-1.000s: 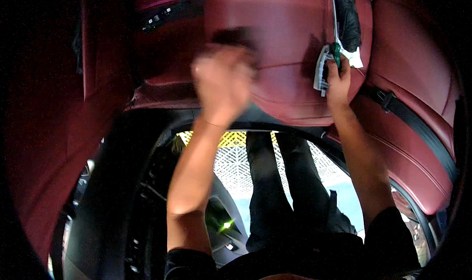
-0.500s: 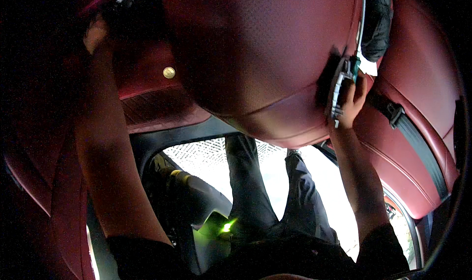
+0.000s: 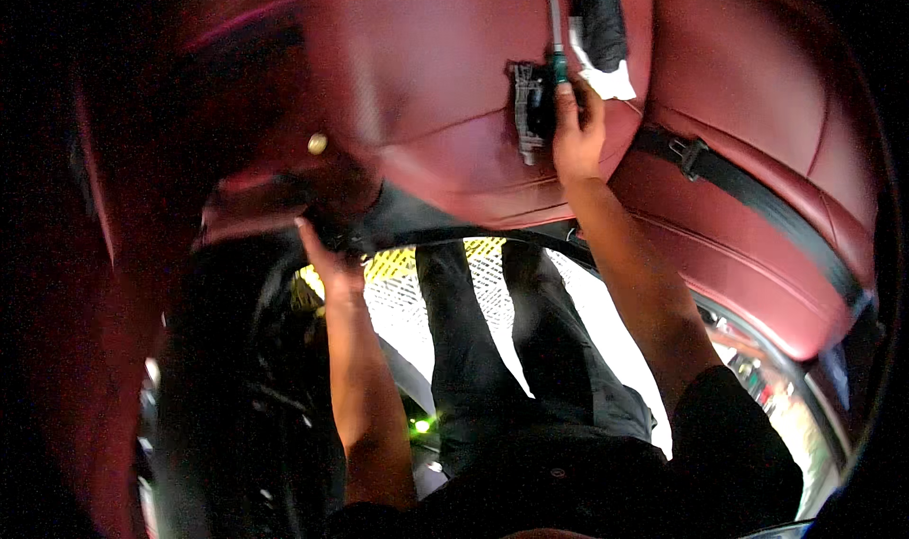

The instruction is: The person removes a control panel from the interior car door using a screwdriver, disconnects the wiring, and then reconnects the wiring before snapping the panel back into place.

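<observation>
My right hand (image 3: pixel 579 139) is closed on the green handle of a screwdriver (image 3: pixel 559 65) over the dark red seat cushion (image 3: pixel 454 113). The tool's long metal shaft points away from me. Just left of these fingers sits a black plastic part (image 3: pixel 526 113) with a pale, ribbed edge; whether the hand also grips it, I cannot tell. My left hand (image 3: pixel 338 269) is beside the dark door sill, at the lower front of the seat area. One finger stretches out there, with nothing visible in the hand; its other fingers are partly lost in shadow and blur.
A black padded bundle with a white end (image 3: pixel 601 37) lies beyond my right hand. A black seat belt (image 3: pixel 748 193) crosses the red seat at the right. A round, pale gold disc (image 3: pixel 317 144) shows on the dark red surface at the left. My legs stand in the bright door opening.
My left hand has drawn back from the far left to the sill. The view has turned, so the seat and my right hand with the screwdriver appear further left.
</observation>
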The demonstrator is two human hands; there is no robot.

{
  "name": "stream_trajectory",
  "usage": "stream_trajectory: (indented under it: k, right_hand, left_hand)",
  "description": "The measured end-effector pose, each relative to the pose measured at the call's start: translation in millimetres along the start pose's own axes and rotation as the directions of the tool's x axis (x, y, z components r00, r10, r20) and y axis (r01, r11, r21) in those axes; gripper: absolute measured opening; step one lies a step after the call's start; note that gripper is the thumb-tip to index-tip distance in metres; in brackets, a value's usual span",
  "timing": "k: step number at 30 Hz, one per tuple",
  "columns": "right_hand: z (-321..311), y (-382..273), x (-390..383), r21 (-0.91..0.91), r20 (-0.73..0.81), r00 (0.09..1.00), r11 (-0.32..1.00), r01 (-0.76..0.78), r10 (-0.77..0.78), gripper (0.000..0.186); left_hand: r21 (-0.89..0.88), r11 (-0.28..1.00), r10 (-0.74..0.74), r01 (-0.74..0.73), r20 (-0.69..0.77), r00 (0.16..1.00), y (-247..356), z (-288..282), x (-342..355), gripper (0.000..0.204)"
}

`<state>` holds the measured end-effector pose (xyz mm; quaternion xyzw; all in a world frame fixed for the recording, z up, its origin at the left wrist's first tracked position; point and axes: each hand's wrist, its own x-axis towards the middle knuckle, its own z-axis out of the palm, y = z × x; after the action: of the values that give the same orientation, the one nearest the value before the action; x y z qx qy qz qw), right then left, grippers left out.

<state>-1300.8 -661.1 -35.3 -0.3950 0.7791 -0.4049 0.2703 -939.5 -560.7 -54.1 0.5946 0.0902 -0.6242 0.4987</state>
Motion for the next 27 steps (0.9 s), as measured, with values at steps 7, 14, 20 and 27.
stream_trajectory:
  k: [7, 14, 20, 27]
  right_hand:
    - [-42.9, -45.5, -42.0, 0.135, 0.050, 0.973, 0.967, 0.216, -0.224, 0.034]
    - [-150.4, -122.4, -217.3, 0.396, 0.851, 0.084, 0.737, 0.548, -0.519, 0.059]
    - [-189.0, -116.7, -306.7, 0.413, 0.909, -0.105, 0.833, 0.368, -0.404, 0.053]
    - [-152.0, -149.6, -401.4, 0.739, 0.672, -0.513, 0.521, 0.427, -0.534, 0.041]
  left_hand:
    - [-0.156, 0.988, -0.006, -0.006, -0.079, 0.997, -45.0, -2.8, -168.4, 0.059]
    - [-0.506, 0.839, 0.299, -0.199, 0.123, 0.946, -167.0, -0.1, -304.9, 0.080]
    - [-0.532, 0.779, 0.428, -0.332, 0.064, 0.901, -201.2, -28.4, -391.5, 0.094]
    - [-0.412, 0.692, 0.460, -0.593, -0.381, 0.802, -244.1, -109.4, -490.8, 0.079]
